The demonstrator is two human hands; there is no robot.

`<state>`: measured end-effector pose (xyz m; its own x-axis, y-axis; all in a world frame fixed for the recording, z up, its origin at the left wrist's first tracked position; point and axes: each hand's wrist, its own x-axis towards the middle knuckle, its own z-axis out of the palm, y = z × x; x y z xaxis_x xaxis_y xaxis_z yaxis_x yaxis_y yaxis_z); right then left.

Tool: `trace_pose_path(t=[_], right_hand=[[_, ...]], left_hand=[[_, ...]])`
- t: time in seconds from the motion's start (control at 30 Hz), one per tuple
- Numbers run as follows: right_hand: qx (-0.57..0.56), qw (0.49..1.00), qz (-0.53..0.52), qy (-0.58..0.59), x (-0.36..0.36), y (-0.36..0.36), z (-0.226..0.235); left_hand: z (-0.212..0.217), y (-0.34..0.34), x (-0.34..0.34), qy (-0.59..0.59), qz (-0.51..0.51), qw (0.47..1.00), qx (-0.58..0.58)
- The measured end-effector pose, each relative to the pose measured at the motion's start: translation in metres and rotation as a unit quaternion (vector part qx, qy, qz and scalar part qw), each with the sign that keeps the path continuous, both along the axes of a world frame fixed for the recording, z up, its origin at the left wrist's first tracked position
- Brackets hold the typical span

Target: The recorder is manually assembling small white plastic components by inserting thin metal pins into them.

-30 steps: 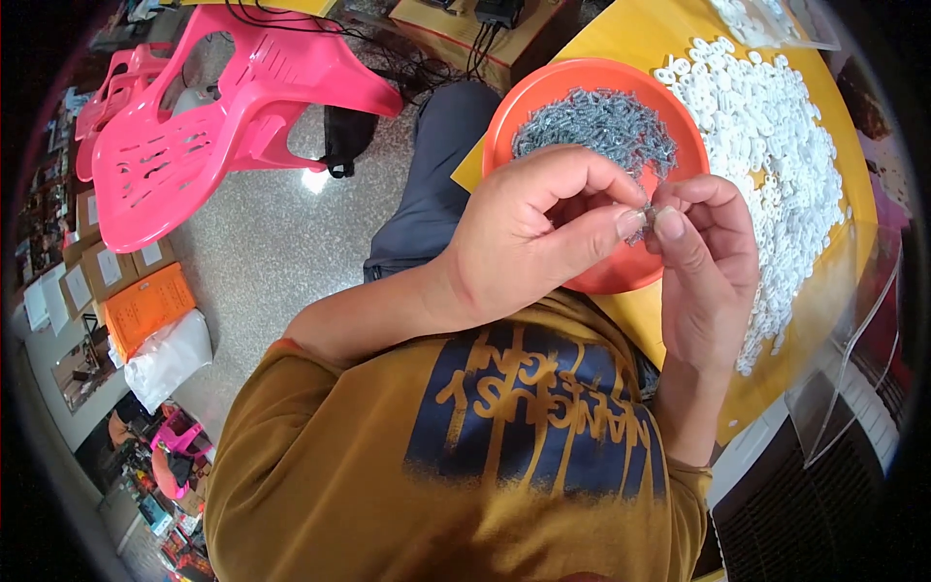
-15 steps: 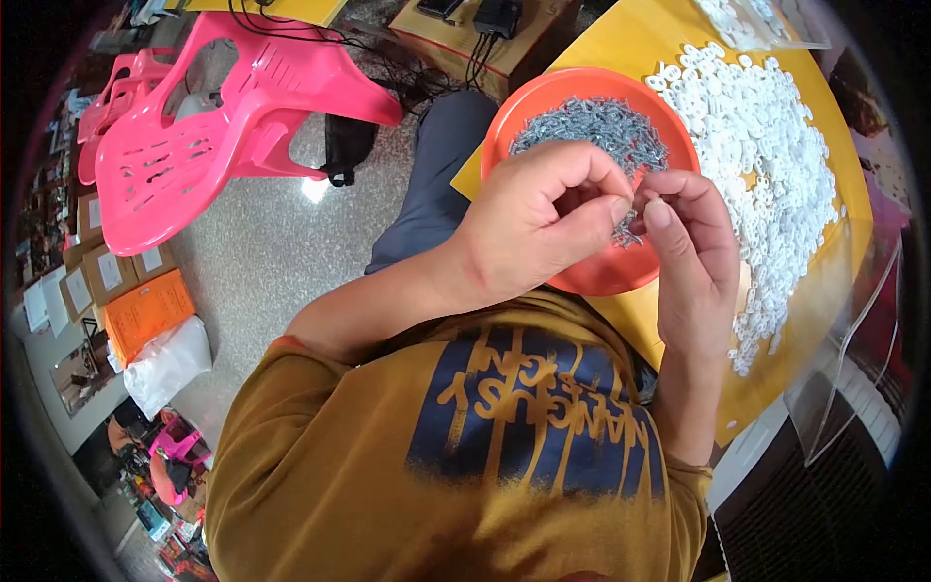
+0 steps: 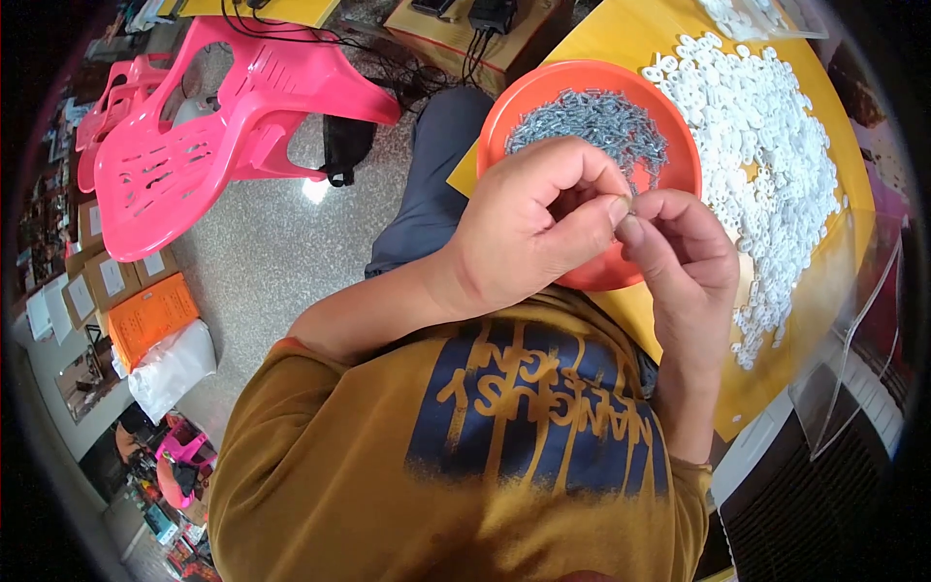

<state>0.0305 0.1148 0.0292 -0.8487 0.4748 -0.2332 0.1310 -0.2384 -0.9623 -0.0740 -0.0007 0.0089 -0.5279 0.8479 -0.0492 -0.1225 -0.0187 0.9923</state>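
My left hand [image 3: 538, 223] reaches over the orange-red basin [image 3: 492, 126] with thumb and forefinger pinched together. Against its fingertips press the thumb and forefinger of my right hand [image 3: 690, 262], closed in a pinch as well. Whatever sits between the fingertips is too small to make out. Inside the basin lies a heap of small grey metal pieces [image 3: 592, 121] that look like screws; my left hand hides part of them. To the right of my right hand spreads a big pile of small white plastic pieces [image 3: 766, 165], some with holes.
A yellow tabletop [image 3: 606, 39] carries the basin and white pile, with a clear plastic bag [image 3: 756, 17] at its far edge. Pink plastic chairs [image 3: 184, 160] stand at the left. Cables and a black adapter [image 3: 493, 15] rest on a cardboard box at the back.
My right thumb and forefinger have moved left and slightly down, and their tips now meet my left fingertips. My left hand has barely moved.
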Motion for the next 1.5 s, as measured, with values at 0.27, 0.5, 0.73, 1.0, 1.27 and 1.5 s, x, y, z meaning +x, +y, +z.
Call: trace_pose_path(t=[0.27,0.5,0.73,1.0,1.27,1.5], right_hand=[[0.228,0.971,0.072,-0.014,0.002,0.007,-0.009],[0.082,0.996,0.039,0.023,0.007,0.001,-0.006],[0.307,0.951,0.017,0.007,-0.001,0.004,-0.019],[-0.047,0.999,-0.021,0.008,0.001,-0.006,-0.001],[-0.195,0.979,-0.051,0.038,0.007,-0.007,-0.009],[-0.196,0.977,-0.055,0.066,0.012,-0.007,-0.005]], left_hand=[[-0.003,-0.001,0.002,-0.097,0.030,0.995,0.027],[-0.002,-0.002,0.001,-0.107,0.031,0.993,0.030],[-0.001,-0.003,0.000,-0.145,0.020,0.989,0.018],[-0.007,-0.007,0.006,-0.031,0.033,0.998,0.035],[-0.003,-0.010,0.008,0.116,0.009,0.992,0.052],[0.017,-0.009,0.013,-0.123,0.001,0.992,0.041]])
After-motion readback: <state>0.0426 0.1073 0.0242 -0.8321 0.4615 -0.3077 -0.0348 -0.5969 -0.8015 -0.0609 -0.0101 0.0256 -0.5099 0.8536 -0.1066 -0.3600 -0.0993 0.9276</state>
